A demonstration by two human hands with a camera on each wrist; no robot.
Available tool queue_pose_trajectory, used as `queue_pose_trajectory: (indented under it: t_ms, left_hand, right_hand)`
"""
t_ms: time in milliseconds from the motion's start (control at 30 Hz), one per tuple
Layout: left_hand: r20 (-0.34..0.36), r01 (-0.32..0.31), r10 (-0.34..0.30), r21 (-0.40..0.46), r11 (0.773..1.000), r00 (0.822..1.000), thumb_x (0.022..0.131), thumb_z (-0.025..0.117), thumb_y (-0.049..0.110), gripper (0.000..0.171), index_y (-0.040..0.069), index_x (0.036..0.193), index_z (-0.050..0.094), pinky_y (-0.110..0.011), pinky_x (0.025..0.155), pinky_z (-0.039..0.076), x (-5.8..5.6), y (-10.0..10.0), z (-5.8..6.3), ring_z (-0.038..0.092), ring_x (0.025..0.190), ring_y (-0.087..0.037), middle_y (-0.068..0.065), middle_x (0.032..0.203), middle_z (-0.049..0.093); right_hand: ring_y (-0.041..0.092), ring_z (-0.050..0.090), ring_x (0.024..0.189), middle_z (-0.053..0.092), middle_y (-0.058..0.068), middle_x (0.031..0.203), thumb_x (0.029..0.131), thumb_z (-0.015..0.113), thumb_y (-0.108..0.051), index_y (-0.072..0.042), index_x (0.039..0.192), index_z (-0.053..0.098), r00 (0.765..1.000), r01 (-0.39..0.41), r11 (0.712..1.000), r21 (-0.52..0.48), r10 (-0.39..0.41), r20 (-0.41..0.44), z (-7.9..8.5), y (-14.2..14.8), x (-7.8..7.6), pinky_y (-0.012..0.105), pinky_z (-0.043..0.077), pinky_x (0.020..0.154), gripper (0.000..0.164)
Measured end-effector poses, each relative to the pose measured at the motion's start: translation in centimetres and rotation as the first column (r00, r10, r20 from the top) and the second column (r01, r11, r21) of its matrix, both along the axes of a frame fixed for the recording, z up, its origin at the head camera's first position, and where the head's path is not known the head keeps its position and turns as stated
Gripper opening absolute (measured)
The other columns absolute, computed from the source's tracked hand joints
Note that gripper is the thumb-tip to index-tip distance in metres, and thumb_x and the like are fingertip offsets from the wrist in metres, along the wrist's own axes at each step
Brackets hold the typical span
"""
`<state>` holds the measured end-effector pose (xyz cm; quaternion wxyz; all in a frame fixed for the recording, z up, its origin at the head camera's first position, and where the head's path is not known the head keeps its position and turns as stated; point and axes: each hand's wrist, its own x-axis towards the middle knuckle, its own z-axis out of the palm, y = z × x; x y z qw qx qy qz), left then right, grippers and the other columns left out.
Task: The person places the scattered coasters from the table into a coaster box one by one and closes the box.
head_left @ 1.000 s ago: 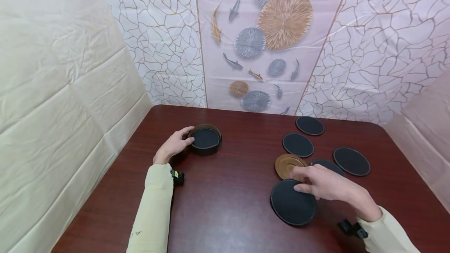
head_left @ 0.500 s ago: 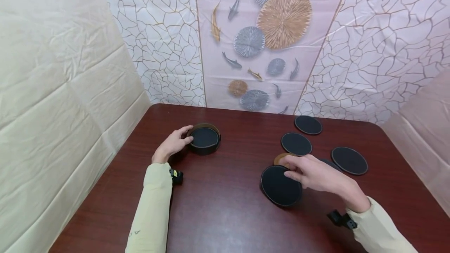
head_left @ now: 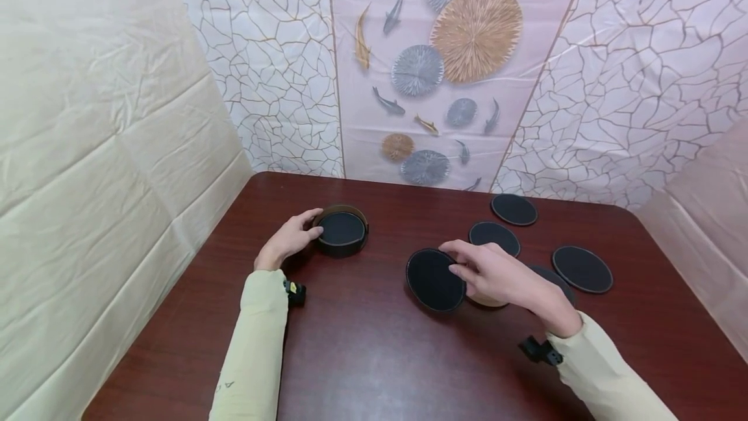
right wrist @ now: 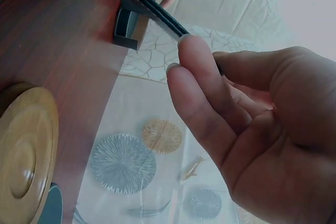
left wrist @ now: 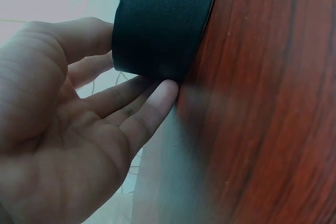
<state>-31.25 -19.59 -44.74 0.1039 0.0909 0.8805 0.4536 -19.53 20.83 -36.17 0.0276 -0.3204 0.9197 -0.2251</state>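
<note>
A round black coaster (head_left: 435, 280) is pinched between the thumb and fingers of my right hand (head_left: 497, 271), tilted above the table. In the right wrist view the edge of the held coaster (right wrist: 147, 3) shows dark parallel layers; I cannot tell if it is more than one. My left hand (head_left: 289, 239) touches the left side of a round black coaster holder (head_left: 341, 249), its fingers fairly straight along the wall. Inside that holder lies a black coaster (head_left: 343, 229). The left wrist view shows fingertips against the holder's dark wall (left wrist: 157, 24).
A round brown wooden piece (right wrist: 23, 156) lies under my right hand, mostly hidden in the head view. Black coasters (head_left: 514, 209), (head_left: 495, 238), (head_left: 582, 269), (head_left: 552, 283) lie spread on the right of the dark red wooden table (head_left: 362, 343). Patterned cloth (head_left: 280, 70) hangs behind.
My right hand has carried the black coaster leftward and away from me, passing over the wooden piece. The coaster has tilted more. My left hand and the holder stay put.
</note>
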Motion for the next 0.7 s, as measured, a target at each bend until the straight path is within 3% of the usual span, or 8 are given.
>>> queue_pose_trajectory:
  t_ms: [200, 467, 700]
  left_hand:
    - [0.000, 0.002, -0.002, -0.006, 1.000, 1.000, 0.101, 0.053, 0.022, 0.055, 0.017, 0.153, 0.035, -0.048, 0.113, 0.033, 0.1, 0.0, 0.1, 0.035, 0.142, -0.030, -0.012, 0.156, 0.038]
    - [0.000, 0.002, -0.002, -0.006, 1.000, 1.000, 0.101, 0.053, 0.023, 0.055, 0.019, 0.153, 0.035, -0.047, 0.112, 0.033, -0.2, 0.0, -0.1, 0.034, 0.144, -0.029, -0.012, 0.156, 0.037]
    - [-0.005, -0.005, 0.005, -0.020, 1.000, 1.000, 0.101, 0.053, 0.024, 0.055, 0.020, 0.153, 0.035, -0.048, 0.111, 0.034, -0.2, 0.0, -0.2, 0.034, 0.143, -0.029, -0.012, 0.156, 0.037]
  right_hand:
    - [0.000, 0.064, 0.060, 0.065, -0.007, 0.083, 0.098, 0.060, -0.013, -0.015, 0.137, 0.051, 1.000, 0.020, 0.999, -0.045, -0.019, 0.002, 0.1, -1.0, -0.7, 0.026, 0.054, 0.075, 0.040]
    - [-0.007, 0.062, 0.061, 0.066, -0.004, 0.087, 0.098, 0.059, -0.013, -0.015, 0.138, 0.051, 0.998, 0.000, 0.988, -0.153, -0.010, -0.068, 0.1, -2.6, -1.8, 0.023, 0.052, 0.068, 0.041]
    - [-0.001, 0.065, 0.061, 0.067, 0.000, 0.085, 0.097, 0.060, -0.009, -0.012, 0.138, 0.050, 0.994, -0.014, 0.960, -0.278, -0.016, -0.106, -0.2, -4.3, -2.8, 0.024, 0.051, 0.059, 0.042]
